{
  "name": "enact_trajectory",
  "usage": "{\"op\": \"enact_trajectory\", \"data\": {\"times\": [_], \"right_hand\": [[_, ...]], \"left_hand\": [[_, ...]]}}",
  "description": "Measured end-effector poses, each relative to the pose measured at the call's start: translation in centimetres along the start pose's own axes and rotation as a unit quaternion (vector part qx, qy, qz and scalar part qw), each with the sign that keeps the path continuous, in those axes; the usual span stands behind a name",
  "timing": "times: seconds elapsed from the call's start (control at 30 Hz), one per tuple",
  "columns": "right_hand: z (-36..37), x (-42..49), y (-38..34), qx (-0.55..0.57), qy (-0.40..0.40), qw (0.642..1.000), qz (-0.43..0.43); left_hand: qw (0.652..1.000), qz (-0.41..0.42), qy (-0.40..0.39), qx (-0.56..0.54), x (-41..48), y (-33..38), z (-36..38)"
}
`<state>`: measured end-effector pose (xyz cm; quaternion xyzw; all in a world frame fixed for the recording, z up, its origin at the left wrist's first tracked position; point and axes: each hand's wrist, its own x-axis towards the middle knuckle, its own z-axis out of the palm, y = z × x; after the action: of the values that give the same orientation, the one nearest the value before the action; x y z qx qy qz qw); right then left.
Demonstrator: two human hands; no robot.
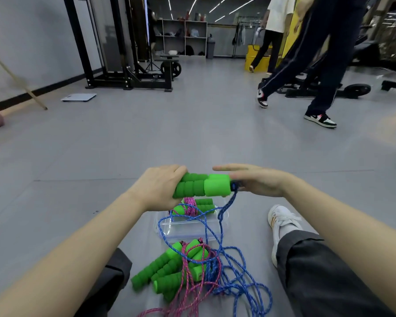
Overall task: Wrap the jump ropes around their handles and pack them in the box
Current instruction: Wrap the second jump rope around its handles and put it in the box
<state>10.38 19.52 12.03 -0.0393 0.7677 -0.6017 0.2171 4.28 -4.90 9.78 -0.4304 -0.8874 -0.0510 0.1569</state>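
head view: the grey gym floor (192, 133) takes up most of the room. far beyond the box stands a black squat rack (124, 42), and to the right of it someone in dark trousers (318, 65) is mid-stride.

the clear plastic box (185, 232) sits on the floor between the seated person's legs, with their white shoe (281, 225) just to the right of it. on the near side of the box lies a loose heap of green foam handles (169, 271), tangled with blue rope (238, 282) and pink rope (192, 291). at the far end of the box lies one wrapped bundle (192, 208), green handles with pink cord wound round them.

above the far edge of the box, the left hand (160, 186) grips a pair of green handles (201, 185) side by side, fingers curled over their ribbed ends. the smooth bright ends point toward the right hand (256, 181), which is just beside them with its fingers stretched straight. the blue rope drops from that end of the handles, down across the box and into the heap. whether the right thumb touches the cord i can't make out.
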Motion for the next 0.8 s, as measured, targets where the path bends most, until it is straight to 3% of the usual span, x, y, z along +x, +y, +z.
{"op": "enact_trajectory", "data": {"times": [0.07, 0.17, 0.23, 0.3, 0.43, 0.53, 0.67, 0.73, 0.8], "right_hand": [[-0.4, 0.1, 0.4, 0.087, -0.001, 0.996, -0.027], [0.5, 1.4, 0.8, 0.205, 0.203, 0.957, -0.036], [2.1, 2.5, 0.9, 0.179, 0.323, 0.929, -0.026], [4.2, 3.4, 1.0, 0.09, 0.355, 0.931, 0.01], [6.4, 3.5, -0.1, 0.013, 0.222, 0.973, 0.062], [5.2, 2.4, -1.1, -0.094, 0.141, 0.981, 0.091], [4.2, 1.0, -1.7, -0.324, 0.08, 0.938, 0.089], [3.8, 0.7, -2.0, -0.435, 0.068, 0.896, 0.054], [3.5, 0.3, -2.3, -0.5, 0.077, 0.862, 0.014]], "left_hand": [[0.998, -0.038, 0.006, -0.05, 0.1, 0.2, -0.1], [0.987, -0.126, 0.008, -0.097, 0.7, 0.8, -0.5], [0.98, -0.169, 0.012, -0.101, 1.3, 1.6, -0.4], [0.974, -0.209, 0.015, -0.083, 2.0, 2.7, -0.1], [0.973, -0.226, -0.007, 0.054, 2.7, 3.1, 0.5], [0.961, -0.205, -0.024, 0.186, 2.2, 1.9, 0.5], [0.951, -0.161, -0.065, 0.258, 1.8, 1.9, 0.9], [0.958, -0.095, -0.084, 0.258, 1.9, 2.2, 1.4], [0.968, 0.015, -0.041, 0.248, 1.8, 2.1, 1.9]]}}
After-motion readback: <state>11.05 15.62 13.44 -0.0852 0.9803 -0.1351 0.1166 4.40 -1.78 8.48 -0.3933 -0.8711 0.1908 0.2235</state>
